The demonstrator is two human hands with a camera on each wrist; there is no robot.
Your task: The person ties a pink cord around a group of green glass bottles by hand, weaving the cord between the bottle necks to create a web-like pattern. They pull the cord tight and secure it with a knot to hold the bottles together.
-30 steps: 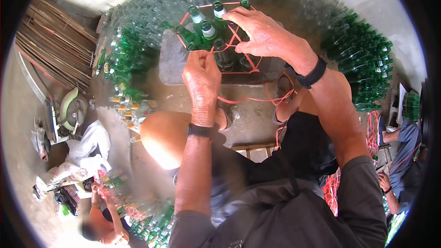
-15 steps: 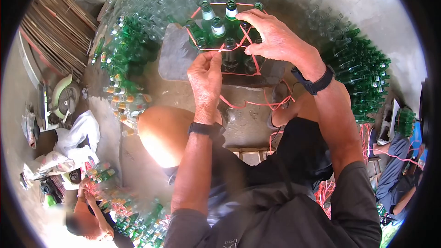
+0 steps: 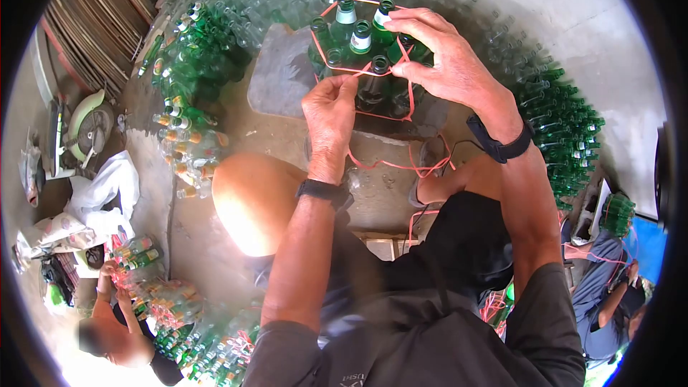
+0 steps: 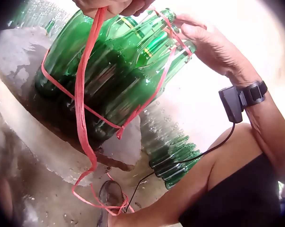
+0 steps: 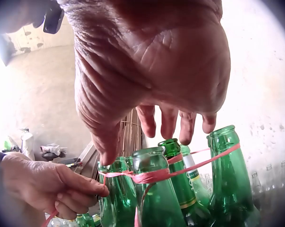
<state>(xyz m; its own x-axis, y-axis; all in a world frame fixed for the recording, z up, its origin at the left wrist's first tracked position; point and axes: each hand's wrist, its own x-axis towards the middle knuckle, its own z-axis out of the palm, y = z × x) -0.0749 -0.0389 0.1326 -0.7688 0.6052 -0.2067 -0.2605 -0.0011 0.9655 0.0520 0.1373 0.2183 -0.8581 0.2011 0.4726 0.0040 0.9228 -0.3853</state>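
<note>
A cluster of green glass bottles (image 3: pixel 360 37) stands upright on a grey stone slab (image 3: pixel 276 86). Red plastic twine (image 5: pixel 154 176) runs round their necks, and a second loop circles them lower down. At the near side, my left hand (image 3: pixel 331 111) pinches the twine between thumb and fingertips; a long loose strand (image 4: pixel 81 94) hangs below it to the floor. My right hand (image 3: pixel 459 57) reaches over the right side of the cluster, fingers extended and spread above the necks. Its thumb is right at the twine near one bottle mouth, seen in the right wrist view.
Rows of clear bottles (image 3: pixel 265 3) and green bottles (image 3: pixel 562 132) stand around the slab. Thin sticks (image 3: pixel 93 25) lean at the left. Another person (image 3: pixel 115 330) handles bottles at lower left; someone else (image 3: pixel 609 294) sits at the right. Loose twine lies by my foot.
The head view has turned, so the bottles and both hands appear further right. The left hand keeps its pinch on the twine, and the right hand stays spread over the bottle necks.
</note>
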